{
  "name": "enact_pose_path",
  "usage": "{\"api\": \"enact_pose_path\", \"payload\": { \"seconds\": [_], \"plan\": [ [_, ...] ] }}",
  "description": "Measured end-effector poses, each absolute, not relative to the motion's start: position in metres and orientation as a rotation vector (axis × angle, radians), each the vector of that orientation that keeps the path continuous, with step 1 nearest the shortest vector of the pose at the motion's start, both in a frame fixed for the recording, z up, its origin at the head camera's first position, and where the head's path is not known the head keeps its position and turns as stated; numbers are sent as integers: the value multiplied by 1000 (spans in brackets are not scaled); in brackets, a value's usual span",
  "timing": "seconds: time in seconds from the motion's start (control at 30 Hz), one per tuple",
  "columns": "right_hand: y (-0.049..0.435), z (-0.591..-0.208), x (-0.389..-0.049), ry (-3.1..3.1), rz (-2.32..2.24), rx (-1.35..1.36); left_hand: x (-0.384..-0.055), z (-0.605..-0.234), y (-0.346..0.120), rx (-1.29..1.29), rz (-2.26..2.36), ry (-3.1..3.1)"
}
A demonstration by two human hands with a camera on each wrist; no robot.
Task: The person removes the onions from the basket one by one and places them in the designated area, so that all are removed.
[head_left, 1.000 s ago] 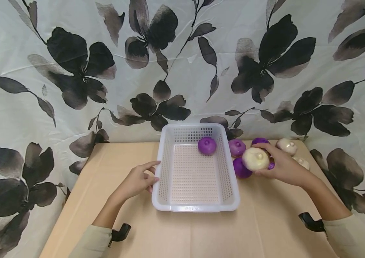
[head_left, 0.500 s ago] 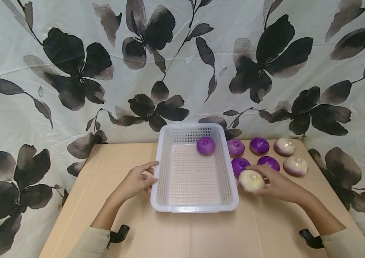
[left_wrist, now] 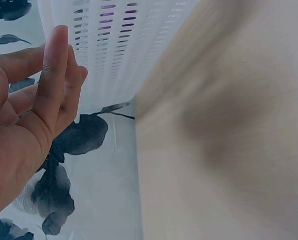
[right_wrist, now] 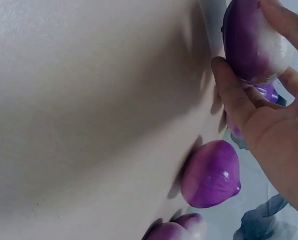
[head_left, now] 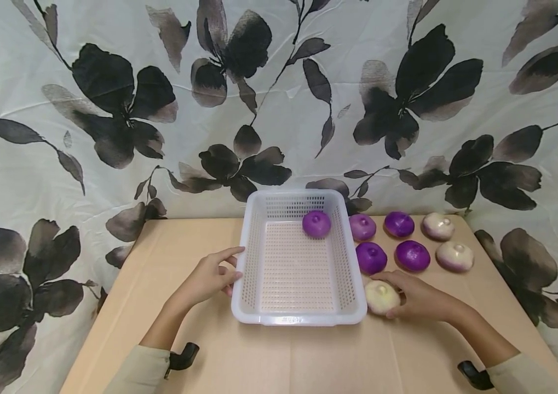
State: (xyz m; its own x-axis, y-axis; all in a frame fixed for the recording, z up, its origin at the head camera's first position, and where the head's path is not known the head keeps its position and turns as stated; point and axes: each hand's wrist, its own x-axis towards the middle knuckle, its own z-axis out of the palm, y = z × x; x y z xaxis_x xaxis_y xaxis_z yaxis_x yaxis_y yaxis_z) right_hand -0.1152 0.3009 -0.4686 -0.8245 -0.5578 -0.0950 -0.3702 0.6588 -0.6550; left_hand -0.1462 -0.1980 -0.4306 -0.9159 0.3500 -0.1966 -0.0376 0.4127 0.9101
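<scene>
In the head view a white perforated plastic basket (head_left: pixel 298 318) stands on the table, one purple onion (head_left: pixel 316 224) inside near its back right. My left hand (head_left: pixel 210 278) touches the basket's left side with its fingertips; the left wrist view shows these fingers (left_wrist: pixel 53 75) fairly straight beside the slotted wall. To the right of the basket, my right hand (head_left: pixel 421 296) grips a pale onion (head_left: pixel 381 297) between thumb and fingers. The right wrist view shows that onion's (right_wrist: pixel 254 42) purple and white sides. Whether it touches the table I cannot tell.
Right of the basket lie purple onions, among them a front one (head_left: pixel 371 258) and a glossy one (head_left: pixel 412 255). Two whitish onions (head_left: pixel 455 256) lie farther right. The wooden table (head_left: pixel 279 361) ends at a floral cloth (head_left: pixel 328 82) behind.
My right hand has brought the pale onion from above the purple onions toward me, down beside the basket's front right. My left hand and the basket have stayed in place.
</scene>
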Motion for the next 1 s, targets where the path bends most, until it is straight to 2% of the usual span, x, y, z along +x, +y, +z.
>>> {"api": "enact_pose_path", "payload": {
  "seconds": [0.57, 1.0],
  "plan": [
    [301, -474, -116, 2504, -988, -794, -148, -436, -196, 243, 1504, 2328],
    [300, -469, -115, 2495, -947, -736, -147, -437, -198, 232, 1503, 2334]
  ]
}}
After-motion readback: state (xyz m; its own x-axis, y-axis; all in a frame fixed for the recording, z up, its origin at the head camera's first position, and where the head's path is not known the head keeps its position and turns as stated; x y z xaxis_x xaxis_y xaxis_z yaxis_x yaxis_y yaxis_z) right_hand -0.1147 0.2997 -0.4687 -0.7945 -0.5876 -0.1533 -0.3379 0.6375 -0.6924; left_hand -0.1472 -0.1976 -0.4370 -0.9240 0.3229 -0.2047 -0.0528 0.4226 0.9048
